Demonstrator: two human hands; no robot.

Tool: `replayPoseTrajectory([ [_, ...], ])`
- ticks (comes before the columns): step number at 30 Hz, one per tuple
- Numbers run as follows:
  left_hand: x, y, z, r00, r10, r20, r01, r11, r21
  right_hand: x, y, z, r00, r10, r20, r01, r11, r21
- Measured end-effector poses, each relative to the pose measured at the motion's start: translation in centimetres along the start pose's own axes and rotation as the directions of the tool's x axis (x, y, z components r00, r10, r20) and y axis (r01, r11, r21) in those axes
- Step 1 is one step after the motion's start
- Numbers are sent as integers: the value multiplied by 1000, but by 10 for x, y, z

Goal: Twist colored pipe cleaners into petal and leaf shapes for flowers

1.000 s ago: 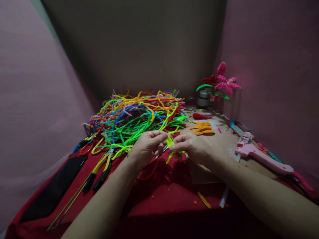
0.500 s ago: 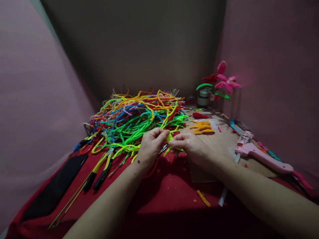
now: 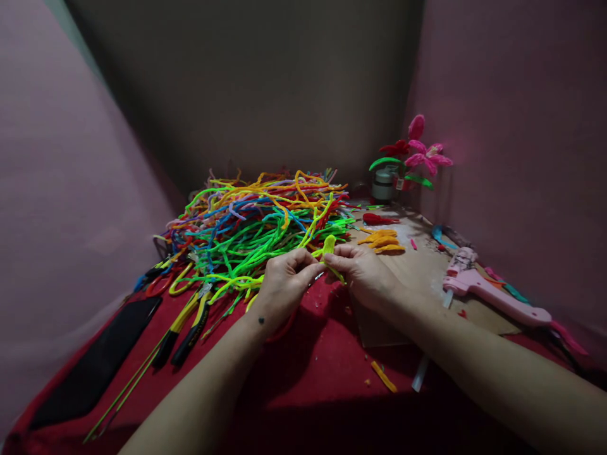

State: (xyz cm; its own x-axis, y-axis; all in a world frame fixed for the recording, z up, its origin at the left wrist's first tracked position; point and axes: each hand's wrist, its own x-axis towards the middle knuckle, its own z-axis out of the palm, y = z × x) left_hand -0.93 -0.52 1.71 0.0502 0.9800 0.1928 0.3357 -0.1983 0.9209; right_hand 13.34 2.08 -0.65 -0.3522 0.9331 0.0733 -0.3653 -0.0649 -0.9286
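Note:
Between my two hands is a small yellow-green pipe-cleaner piece [image 3: 329,245], its rounded, folded end standing up and a thin tail hanging to the lower right. My right hand [image 3: 363,268] pinches it between thumb and fingertips. My left hand [image 3: 286,278] is closed, thumb against fingers, at the left side of the same piece. Just behind my hands lies a large heap of colourful pipe cleaners [image 3: 265,234]. A small metal tip [image 3: 319,276] shows beside my left thumb; the rest of that tool is mostly hidden.
Yellow-black pliers [image 3: 190,325] and a black flat case [image 3: 99,363] lie left. Orange pieces [image 3: 382,241] and a pink glue gun [image 3: 497,294] rest on the board [image 3: 417,272] at right. Pipe-cleaner flowers [image 3: 429,157] stand by a grey jar [image 3: 382,185]. Red cloth [image 3: 322,373] covers the table.
The yellow-green piece now stands more upright above my fingertips, with its tail pointing down. My hands have shifted slightly, and the whole view has moved a little.

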Motion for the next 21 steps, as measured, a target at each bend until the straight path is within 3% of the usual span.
replayPoseTrajectory([
  [3, 1, 0, -1, 998, -59, 10, 60, 972, -226, 1, 0, 0, 999, 37, 26, -42, 963, 266],
  [7, 2, -3, 8, 972, -133, 196, 213, 854, -474, 3, 0, 0, 998, 65, 18, -67, 924, 376],
  [13, 1, -5, 21, 918, -192, 346, 348, 809, -473, 4, 7, -1, 997, 72, 1, -71, 969, 238],
  [18, 1, -6, 16, 823, -284, 491, 526, 706, -474, 3, 9, -1, 994, -25, -109, 37, 993, 108],
  [21, 1, -8, 19, 829, -288, 480, 521, 710, -474, 3, 10, -1, 992, -46, -117, 57, 994, 94],
])
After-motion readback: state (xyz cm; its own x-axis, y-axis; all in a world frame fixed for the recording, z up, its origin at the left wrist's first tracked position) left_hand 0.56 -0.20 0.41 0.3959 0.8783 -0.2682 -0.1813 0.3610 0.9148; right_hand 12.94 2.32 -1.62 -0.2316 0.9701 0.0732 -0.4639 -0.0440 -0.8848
